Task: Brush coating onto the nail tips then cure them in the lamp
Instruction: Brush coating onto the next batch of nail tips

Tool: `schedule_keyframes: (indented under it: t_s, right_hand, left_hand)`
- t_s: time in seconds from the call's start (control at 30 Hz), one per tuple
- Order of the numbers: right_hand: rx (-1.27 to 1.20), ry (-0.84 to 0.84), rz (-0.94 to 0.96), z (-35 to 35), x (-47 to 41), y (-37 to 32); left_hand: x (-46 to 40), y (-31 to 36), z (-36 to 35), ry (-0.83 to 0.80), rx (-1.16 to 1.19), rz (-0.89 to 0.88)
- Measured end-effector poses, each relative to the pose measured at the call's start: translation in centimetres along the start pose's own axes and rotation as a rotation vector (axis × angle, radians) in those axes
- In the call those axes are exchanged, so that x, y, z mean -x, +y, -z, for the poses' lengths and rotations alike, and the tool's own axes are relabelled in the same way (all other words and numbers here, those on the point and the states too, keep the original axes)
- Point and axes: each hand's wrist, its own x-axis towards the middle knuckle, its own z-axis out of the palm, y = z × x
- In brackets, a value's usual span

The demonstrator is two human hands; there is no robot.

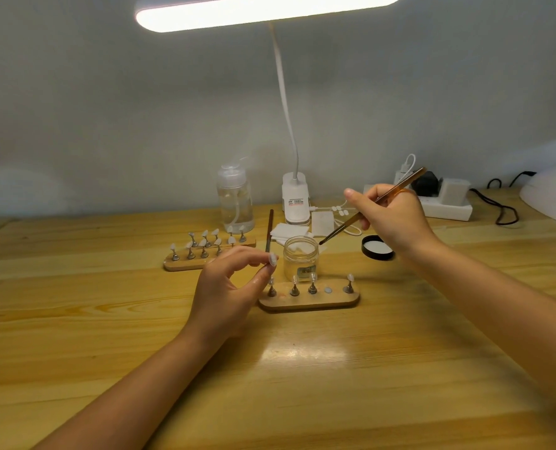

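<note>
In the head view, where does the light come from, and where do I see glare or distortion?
Head view: the desk lamp bar at the top is overexposed; its glare patch lies on the wooden table before the near nail stand; the wide lens bends the table edges; the right hand looks slightly soft.

A white clip-on desk lamp stands at the back of a wooden table. Just left of the lamp is a clear pump bottle. Right of the lamp, a white power strip holds plugged-in chargers.
</note>
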Motion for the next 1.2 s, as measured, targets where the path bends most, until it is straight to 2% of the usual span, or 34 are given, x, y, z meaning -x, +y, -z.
schedule_keyframes:
  t_s: [0.17, 0.3, 0.53, 0.8, 0.93, 1.07, 1.2]
  right_hand:
    - [-0.078, 0.098, 0.001, 0.1, 0.3, 0.0]
    - [-0.078, 0.068, 0.023, -0.5, 1.0, 0.3]
    - [-0.069, 0.018, -0.048, -0.6, 0.7, 1.0]
    - [-0.213, 0.13, -0.025, 0.7, 1.6, 0.8]
    - [-0.24, 0.079, 0.128, 0.3, 3.6, -0.1]
    - [-0.068, 0.002, 0.493, -1.2, 5.7, 0.1]
    - [0.037, -0.005, 0.637, -2.1, 7.4, 1.0]
  left_hand:
    - [-0.3, 0.1, -0.3, -0.003, -0.007, -0.002]
    - [-0.2, 0.1, -0.2, -0.01, -0.006, -0.011]
    - [-0.1, 0.1, -0.1, -0.015, -0.004, -0.003]
    - [-0.4, 0.3, -0.4, -0.022, -0.004, 0.006]
    - [-0.2, 0.4, -0.2, -0.034, -0.001, 0.009]
    - [-0.1, 0.5, -0.2, -0.038, -0.001, 0.023]
    - [-0.1, 0.5, -0.3, -0.035, 0.012, 0.031]
